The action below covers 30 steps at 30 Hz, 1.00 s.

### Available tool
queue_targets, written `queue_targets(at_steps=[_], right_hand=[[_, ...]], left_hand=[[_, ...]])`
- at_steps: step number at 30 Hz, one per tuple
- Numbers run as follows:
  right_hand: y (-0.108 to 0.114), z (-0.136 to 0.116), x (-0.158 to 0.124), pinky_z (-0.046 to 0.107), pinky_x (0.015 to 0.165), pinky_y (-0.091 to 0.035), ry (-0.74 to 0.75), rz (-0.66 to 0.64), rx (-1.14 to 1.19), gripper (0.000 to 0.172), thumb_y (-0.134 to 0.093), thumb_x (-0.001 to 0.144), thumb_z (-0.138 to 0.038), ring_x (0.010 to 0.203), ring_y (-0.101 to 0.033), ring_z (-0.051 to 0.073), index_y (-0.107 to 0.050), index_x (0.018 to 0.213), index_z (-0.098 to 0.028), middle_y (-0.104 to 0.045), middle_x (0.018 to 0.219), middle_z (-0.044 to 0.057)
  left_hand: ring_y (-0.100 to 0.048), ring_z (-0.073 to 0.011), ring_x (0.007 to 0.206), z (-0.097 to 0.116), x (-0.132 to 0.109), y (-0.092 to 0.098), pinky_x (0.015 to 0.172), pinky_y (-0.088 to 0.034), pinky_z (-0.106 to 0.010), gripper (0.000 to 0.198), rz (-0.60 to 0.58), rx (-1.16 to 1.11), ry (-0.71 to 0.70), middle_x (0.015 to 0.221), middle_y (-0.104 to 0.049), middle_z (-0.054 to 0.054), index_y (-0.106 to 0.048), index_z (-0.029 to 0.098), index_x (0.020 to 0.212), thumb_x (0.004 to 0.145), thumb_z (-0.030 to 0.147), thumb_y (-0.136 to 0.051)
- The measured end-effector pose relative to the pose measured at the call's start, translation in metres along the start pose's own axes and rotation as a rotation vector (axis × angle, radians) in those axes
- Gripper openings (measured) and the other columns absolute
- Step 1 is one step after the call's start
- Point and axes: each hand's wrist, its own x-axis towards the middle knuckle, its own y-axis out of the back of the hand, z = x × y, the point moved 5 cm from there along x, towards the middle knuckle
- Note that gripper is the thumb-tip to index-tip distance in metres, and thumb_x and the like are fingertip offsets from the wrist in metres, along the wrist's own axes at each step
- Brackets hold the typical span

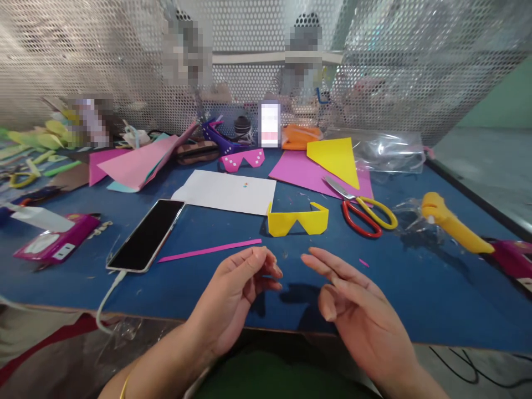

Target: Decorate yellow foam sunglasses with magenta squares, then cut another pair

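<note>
Yellow folded paper glasses (297, 219) stand on the blue table (415, 277), just beyond both hands. My left hand (236, 296) hovers over the table's near edge, fingers loosely curled, holding nothing. My right hand (357, 310) hovers beside it, fingers stretched out and apart, empty. A thin pink paper strip (210, 250) lies left of the left fingertips. Red and yellow scissors (363, 210) lie right of the glasses, partly on a pink sheet (307, 172).
A black phone (146, 235) on a white cable lies at left. A white sheet (226, 191), pink paper glasses (242, 159), a yellow triangle of paper (336, 158), a yellow cutter (453, 221) and a pink packet (56, 244) are spread about. A perforated metal screen (394, 66) closes the back.
</note>
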Motion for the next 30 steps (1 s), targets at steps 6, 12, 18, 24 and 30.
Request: queue_targets(at_steps=[6,12,18,24,30], right_hand=[[0.018,-0.011,-0.003,0.021,0.056,-0.053,0.201,0.143,-0.184,0.025,-0.071,0.081,-0.030,0.054,-0.062,0.008,-0.077,0.105,-0.028,-0.076,0.109,0.008],[0.029,-0.019,-0.004,0.022,0.053,-0.053,0.296,0.186,-0.238,0.022,-0.073,0.080,-0.031,0.054,-0.063,0.010,-0.078,0.101,-0.027,-0.077,0.100,0.009],[0.031,-0.013,-0.002,0.021,0.053,-0.053,0.281,0.145,-0.210,0.021,-0.075,0.079,-0.033,0.053,-0.063,0.010,-0.078,0.099,-0.028,-0.077,0.091,0.007],[0.034,-0.005,-0.002,0.020,0.058,-0.052,0.223,0.088,-0.191,0.022,-0.072,0.084,-0.033,0.056,-0.062,0.008,-0.076,0.105,-0.029,-0.075,0.093,0.004],[0.031,-0.005,-0.003,0.021,0.056,-0.049,0.194,0.044,-0.143,0.021,-0.071,0.085,-0.034,0.053,-0.061,0.008,-0.075,0.104,-0.027,-0.074,0.090,0.003]], left_hand=[[-0.052,-0.0095,0.059,0.024,0.000,-0.003,0.059,-0.046,-0.020,0.029,-0.007,0.075,-0.026,0.062,-0.055,0.003,-0.053,0.019,0.062,0.076,0.028,-0.076],[-0.053,-0.0077,0.055,0.060,0.007,-0.008,0.058,-0.047,-0.019,0.027,0.053,0.241,-0.195,0.056,-0.059,0.003,-0.062,0.017,0.059,0.069,0.032,-0.082],[-0.057,-0.0082,0.055,0.089,0.052,-0.023,0.061,-0.052,-0.024,0.029,0.109,0.572,-0.371,0.071,-0.066,0.001,-0.065,0.018,0.069,0.073,0.045,-0.074],[-0.057,-0.0100,0.052,0.089,0.127,-0.043,0.061,-0.050,-0.027,0.033,0.074,0.908,-0.419,0.062,-0.062,0.000,-0.058,0.018,0.066,0.090,0.041,-0.057],[-0.065,-0.0242,0.078,0.101,0.166,-0.059,0.072,-0.044,-0.033,0.047,0.000,1.409,-0.496,0.072,-0.070,-0.008,-0.064,0.018,0.061,0.090,0.052,-0.050]])
